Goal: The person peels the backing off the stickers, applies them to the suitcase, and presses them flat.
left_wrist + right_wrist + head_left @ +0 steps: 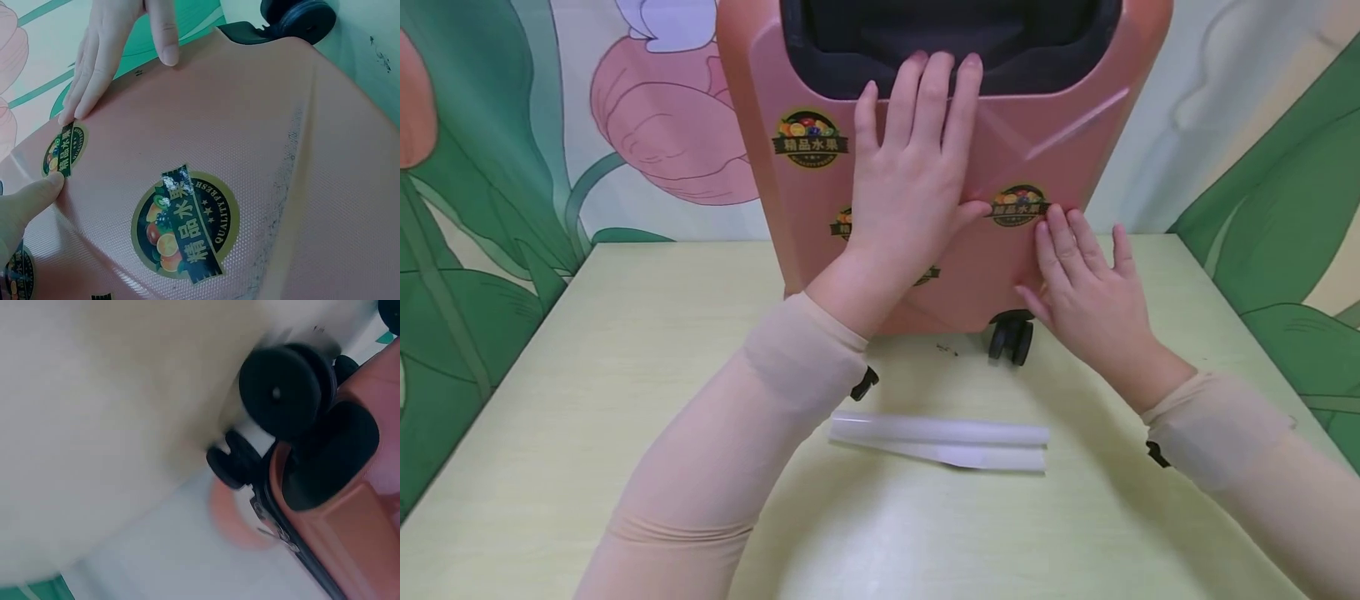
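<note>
A pink suitcase (970, 300) stands on the table, with several oval fruit stickers on its face. My left hand (913, 179) lies spread on the suitcase, its fingertips up at the black recessed panel (1045, 71). Its thumb reaches toward the right-hand fruit sticker (1018, 206); in the left wrist view the thumb touches that sticker's edge. My right hand (1093, 287) has straight fingers, with fingertips at the same sticker's other end. Another sticker (222, 206) shows large in the left wrist view. No hand appears in the right wrist view.
A curled white glossy sheet (936, 454) lies on the pale table (647, 358) in front of the suitcase. Black caster wheels (1011, 340) support the suitcase, also large in the right wrist view. A flower-patterned backdrop (482, 167) hangs behind.
</note>
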Demonstrator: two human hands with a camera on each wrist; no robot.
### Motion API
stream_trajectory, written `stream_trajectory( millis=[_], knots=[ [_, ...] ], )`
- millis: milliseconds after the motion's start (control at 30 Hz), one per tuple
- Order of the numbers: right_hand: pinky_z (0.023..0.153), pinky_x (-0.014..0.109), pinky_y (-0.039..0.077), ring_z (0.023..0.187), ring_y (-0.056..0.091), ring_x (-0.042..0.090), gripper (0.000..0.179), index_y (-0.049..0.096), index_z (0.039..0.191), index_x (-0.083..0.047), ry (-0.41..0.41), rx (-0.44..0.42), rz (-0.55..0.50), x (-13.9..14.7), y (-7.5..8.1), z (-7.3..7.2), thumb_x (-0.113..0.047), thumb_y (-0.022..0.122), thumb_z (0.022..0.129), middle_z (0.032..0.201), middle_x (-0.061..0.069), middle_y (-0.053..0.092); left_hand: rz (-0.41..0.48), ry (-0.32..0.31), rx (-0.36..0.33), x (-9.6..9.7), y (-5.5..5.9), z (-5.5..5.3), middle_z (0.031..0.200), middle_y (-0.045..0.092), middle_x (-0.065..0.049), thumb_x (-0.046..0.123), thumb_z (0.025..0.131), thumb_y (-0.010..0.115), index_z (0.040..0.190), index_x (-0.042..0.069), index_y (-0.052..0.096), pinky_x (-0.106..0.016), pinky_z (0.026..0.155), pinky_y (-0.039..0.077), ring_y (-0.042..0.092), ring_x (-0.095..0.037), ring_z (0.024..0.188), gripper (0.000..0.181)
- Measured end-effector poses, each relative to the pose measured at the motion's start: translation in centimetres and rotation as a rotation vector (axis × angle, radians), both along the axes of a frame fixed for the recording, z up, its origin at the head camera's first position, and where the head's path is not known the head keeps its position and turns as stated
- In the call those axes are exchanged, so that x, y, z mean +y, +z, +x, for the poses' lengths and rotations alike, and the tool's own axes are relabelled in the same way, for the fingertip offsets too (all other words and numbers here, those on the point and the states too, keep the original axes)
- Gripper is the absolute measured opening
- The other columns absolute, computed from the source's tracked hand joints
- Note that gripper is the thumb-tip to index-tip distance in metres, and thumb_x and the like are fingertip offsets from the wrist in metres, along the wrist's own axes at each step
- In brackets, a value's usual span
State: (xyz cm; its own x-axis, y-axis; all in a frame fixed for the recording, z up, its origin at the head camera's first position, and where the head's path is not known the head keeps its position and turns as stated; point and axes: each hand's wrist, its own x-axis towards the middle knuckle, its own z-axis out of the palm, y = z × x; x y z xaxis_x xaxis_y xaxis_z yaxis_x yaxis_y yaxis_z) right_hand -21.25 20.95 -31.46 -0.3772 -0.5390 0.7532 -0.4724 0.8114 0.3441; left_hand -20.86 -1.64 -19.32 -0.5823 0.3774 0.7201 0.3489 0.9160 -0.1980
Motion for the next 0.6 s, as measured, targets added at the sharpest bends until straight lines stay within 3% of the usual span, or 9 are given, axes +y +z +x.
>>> stream_trajectory(
  millis=[133, 367, 600],
  knots=[
    [0.109, 0.051, 0.009, 0.141, 0.012, 0.019, 0.063, 0.029, 0.145, -0.001, 0.004, -0.024, -0.032, -0.6, -0.1, 0.5, -0.045, 0.032, 0.099, 0.155, 0.005, 0.013, -0.007, -0.009, 0.008, -0.3, 0.2, 0.1, 0.146, 0.027, -0.015, 0.063, 0.075, 0.062, 0.147, 0.005, 0.022, -0.050, 0.109, 0.005, 0.018, -0.029, 0.135, 0.101],
    [0.106, 0.055, 0.017, 0.139, 0.021, 0.024, 0.058, 0.032, 0.143, 0.000, 0.116, -0.006, 0.117, -3.5, 0.7, 0.6, -0.038, 0.033, 0.100, 0.154, 0.007, 0.016, -0.016, 0.002, -0.021, -0.4, 0.4, 0.4, 0.147, 0.025, -0.015, 0.060, 0.076, 0.063, 0.147, 0.006, 0.020, -0.050, 0.109, 0.004, 0.016, -0.030, 0.136, 0.099],
    [0.107, 0.054, 0.016, 0.139, 0.021, 0.023, 0.056, 0.029, 0.145, -0.002, 0.100, -0.018, 0.142, -4.3, 1.3, -0.1, -0.038, 0.027, 0.102, 0.155, 0.004, 0.010, -0.010, 0.001, -0.034, -0.2, 0.3, 0.4, 0.148, 0.024, -0.014, 0.057, 0.079, 0.062, 0.148, 0.006, 0.019, -0.049, 0.110, 0.001, 0.014, -0.029, 0.138, 0.096]
  ],
)
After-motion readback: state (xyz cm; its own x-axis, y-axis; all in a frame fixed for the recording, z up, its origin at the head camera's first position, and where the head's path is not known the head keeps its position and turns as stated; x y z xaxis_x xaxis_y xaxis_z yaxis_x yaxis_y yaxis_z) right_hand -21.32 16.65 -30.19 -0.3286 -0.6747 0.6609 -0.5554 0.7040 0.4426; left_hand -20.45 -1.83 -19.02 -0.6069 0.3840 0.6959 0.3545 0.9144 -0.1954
